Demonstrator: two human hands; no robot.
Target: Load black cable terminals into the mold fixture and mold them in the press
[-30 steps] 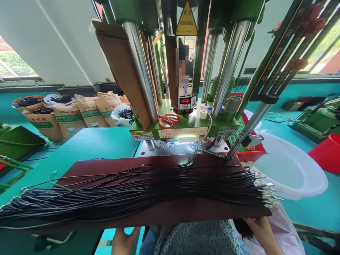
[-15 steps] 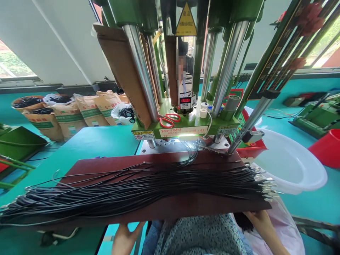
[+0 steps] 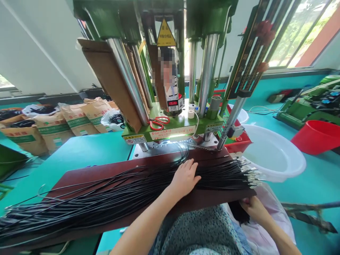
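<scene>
My left hand (image 3: 184, 177) lies on a long bundle of black cables (image 3: 119, 193), its fingers stretched out and thumb apart. The cables spread across a dark red-brown board (image 3: 209, 201), with silvery connector ends (image 3: 251, 173) at the right. Below the board's right corner is my right hand (image 3: 252, 209), its fingers curled beside a black bundle (image 3: 239, 212) at a pale pink bag (image 3: 277, 219). What those fingers hold is hidden. Behind the board stands a green press machine (image 3: 183, 129), with red-handled scissors (image 3: 159, 123) on its plate. Several thin cables run from under the plate to the board.
A white tub (image 3: 276, 156) and a red bucket (image 3: 318, 136) stand on the right. Several paper sacks (image 3: 57, 127) line the wall at the left, beyond a green tabletop (image 3: 98, 150). Another person (image 3: 170, 78) is partly visible through the machine.
My left hand has come up from under the board's front edge onto the cables. My right hand has curled beside the black bundle. The whole view has shifted.
</scene>
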